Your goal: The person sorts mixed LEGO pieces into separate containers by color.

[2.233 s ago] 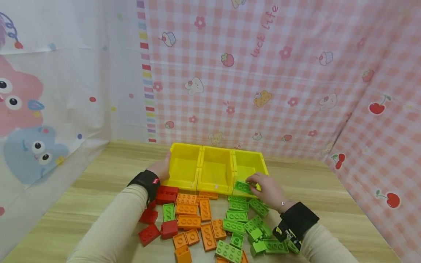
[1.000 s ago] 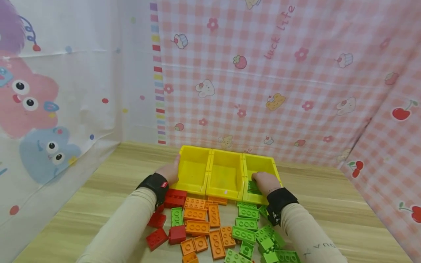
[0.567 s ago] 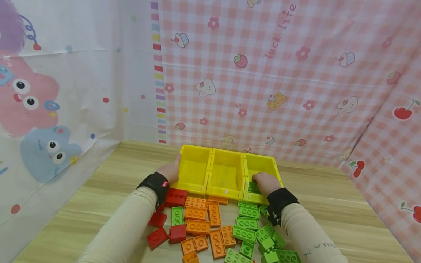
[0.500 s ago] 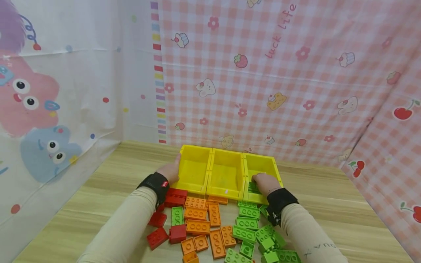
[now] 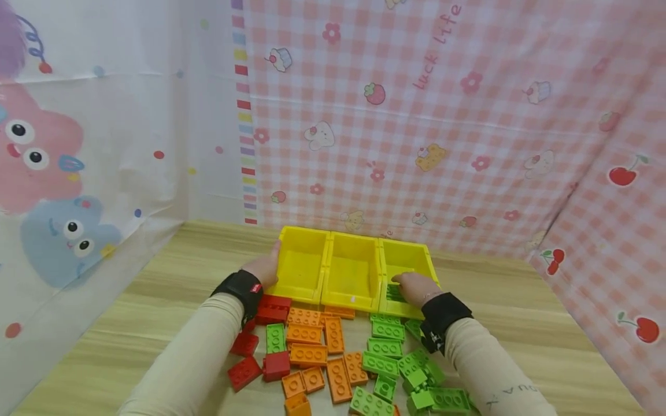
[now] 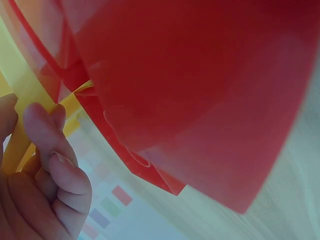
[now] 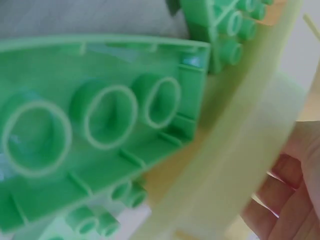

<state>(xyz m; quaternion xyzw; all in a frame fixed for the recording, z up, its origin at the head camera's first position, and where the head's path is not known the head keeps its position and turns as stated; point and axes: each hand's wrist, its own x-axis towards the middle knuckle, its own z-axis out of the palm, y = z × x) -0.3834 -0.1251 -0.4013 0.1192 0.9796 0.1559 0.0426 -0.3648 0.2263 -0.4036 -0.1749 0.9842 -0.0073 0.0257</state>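
A yellow three-compartment bin stands near the back of the table. My left hand grips its left side wall; in the left wrist view the yellow wall runs between thumb and curled fingers. My right hand is inside the right compartment, with the index finger stretched leftward over dark green bricks lying there. In the right wrist view its fingertips are hidden behind the yellow rim. Loose green bricks lie in front of that compartment. Red bricks lie beneath my left wrist.
Several orange bricks lie in front of the middle compartment. One green brick sits among the red and orange ones. Checked pink cloth hangs behind the bin, and white printed cloth hangs at the left.
My right hand has carried a green brick down into the right compartment, stayed over it, then loosened its index finger. The left hand keeps its hold. The head view shifts slightly.
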